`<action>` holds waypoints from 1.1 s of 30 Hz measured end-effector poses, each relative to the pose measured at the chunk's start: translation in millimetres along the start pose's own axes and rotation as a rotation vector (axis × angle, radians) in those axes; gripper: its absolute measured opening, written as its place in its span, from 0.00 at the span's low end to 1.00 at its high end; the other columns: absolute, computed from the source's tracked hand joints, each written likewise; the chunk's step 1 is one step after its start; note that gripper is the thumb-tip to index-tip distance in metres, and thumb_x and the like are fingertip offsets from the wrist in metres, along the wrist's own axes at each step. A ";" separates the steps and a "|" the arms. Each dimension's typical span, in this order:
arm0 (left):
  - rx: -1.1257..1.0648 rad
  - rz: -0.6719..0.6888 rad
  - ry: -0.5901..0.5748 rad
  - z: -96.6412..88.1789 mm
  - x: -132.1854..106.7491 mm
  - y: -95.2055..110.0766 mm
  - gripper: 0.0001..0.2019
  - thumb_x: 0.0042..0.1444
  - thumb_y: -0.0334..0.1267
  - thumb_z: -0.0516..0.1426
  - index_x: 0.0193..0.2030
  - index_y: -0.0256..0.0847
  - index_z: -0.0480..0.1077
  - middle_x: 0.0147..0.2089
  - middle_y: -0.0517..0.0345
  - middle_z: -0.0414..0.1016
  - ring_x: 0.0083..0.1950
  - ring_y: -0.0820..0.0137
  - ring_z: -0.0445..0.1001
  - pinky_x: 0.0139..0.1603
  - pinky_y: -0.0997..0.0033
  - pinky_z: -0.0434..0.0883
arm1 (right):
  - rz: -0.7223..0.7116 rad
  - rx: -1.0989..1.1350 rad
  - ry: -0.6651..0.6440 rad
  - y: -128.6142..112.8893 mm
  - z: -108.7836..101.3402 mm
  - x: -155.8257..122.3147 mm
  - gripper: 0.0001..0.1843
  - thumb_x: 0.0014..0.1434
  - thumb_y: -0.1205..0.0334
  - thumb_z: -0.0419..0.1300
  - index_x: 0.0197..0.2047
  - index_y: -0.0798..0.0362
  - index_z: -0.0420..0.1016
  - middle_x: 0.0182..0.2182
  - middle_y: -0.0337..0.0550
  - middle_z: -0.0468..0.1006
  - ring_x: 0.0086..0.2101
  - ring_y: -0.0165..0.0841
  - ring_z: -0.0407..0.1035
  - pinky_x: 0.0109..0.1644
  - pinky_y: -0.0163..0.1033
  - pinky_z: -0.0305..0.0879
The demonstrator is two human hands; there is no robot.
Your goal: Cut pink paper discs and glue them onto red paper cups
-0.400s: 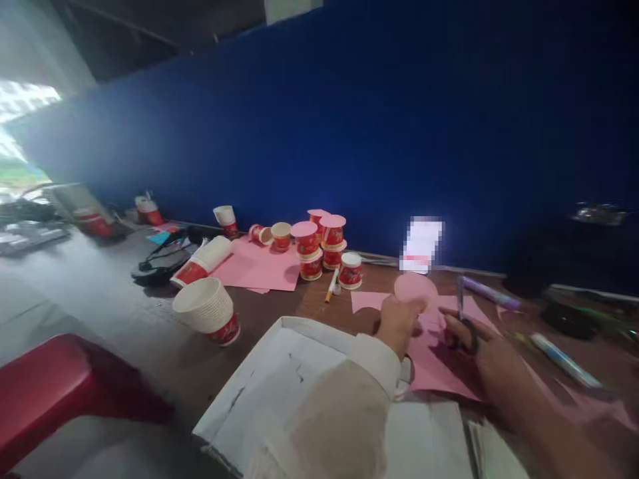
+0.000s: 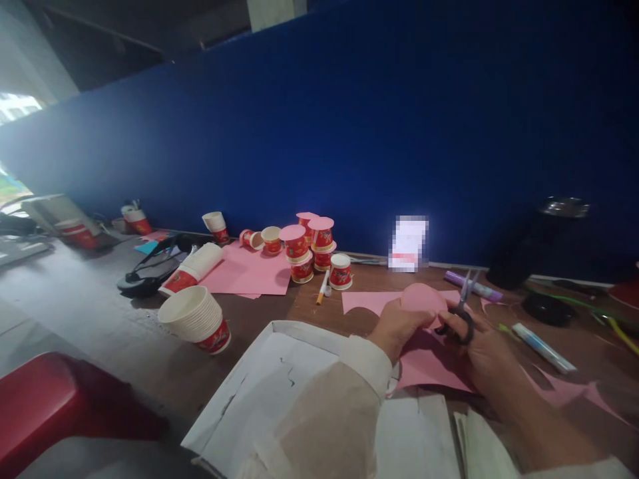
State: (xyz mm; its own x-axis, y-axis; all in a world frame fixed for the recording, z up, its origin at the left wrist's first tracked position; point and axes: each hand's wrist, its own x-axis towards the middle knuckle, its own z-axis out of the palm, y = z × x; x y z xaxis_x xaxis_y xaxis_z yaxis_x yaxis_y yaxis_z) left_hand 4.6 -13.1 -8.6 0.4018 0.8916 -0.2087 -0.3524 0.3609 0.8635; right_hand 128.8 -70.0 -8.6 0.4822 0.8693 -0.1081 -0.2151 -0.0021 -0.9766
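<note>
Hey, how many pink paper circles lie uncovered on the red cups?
3: the left circle on the left stack, the right circle on the right stack, and the rear circle on a cup behind them. Others may be hidden within the stacks.

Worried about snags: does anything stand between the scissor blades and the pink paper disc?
Nothing visible does: the scissors in the right hand sit just right of the pink paper disc, which the left hand holds.

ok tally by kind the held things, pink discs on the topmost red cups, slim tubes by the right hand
Round pink paper disc, left hand: 1
Black-handled metal scissors, right hand: 1
Pink paper discs on topmost red cups: 3
Slim tubes, purple and clear-blue: 2
Total: 7
</note>
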 end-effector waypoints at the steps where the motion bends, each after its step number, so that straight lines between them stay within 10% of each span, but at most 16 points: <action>1: 0.010 0.007 -0.010 -0.6 0.1 -0.2 0.20 0.35 0.33 0.71 0.40 0.34 0.81 0.34 0.52 0.80 0.37 0.64 0.76 0.43 0.62 0.75 | 0.002 -0.016 -0.002 0.3 -1.2 0.1 0.31 0.41 0.49 0.79 0.49 0.47 0.81 0.27 0.38 0.76 0.25 0.31 0.67 0.21 0.33 0.60; 11: -0.040 -0.010 -0.034 -18.5 -1.1 24.0 0.22 0.33 0.46 0.75 0.33 0.36 0.78 0.31 0.52 0.78 0.34 0.65 0.74 0.45 0.61 0.71 | 0.017 -0.237 -0.076 -10.9 1.6 -12.6 0.31 0.42 0.48 0.76 0.50 0.49 0.82 0.27 0.39 0.77 0.26 0.32 0.67 0.25 0.36 0.60; 33: 0.104 -0.019 0.001 -20.1 0.4 30.4 0.10 0.41 0.37 0.70 0.23 0.40 0.74 0.26 0.60 0.75 0.32 0.69 0.70 0.42 0.65 0.69 | 0.054 -0.271 -0.226 7.9 -2.5 -5.1 0.37 0.44 0.51 0.78 0.57 0.51 0.78 0.30 0.38 0.78 0.27 0.29 0.65 0.28 0.34 0.58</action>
State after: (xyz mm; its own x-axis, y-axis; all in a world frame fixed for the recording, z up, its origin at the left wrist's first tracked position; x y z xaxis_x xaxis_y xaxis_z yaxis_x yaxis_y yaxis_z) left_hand -22.9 3.7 8.3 0.4068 0.8852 -0.2257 -0.2547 0.3471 0.9026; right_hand 126.7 -75.7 -16.1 0.2700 0.9516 -0.1466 0.0124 -0.1557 -0.9877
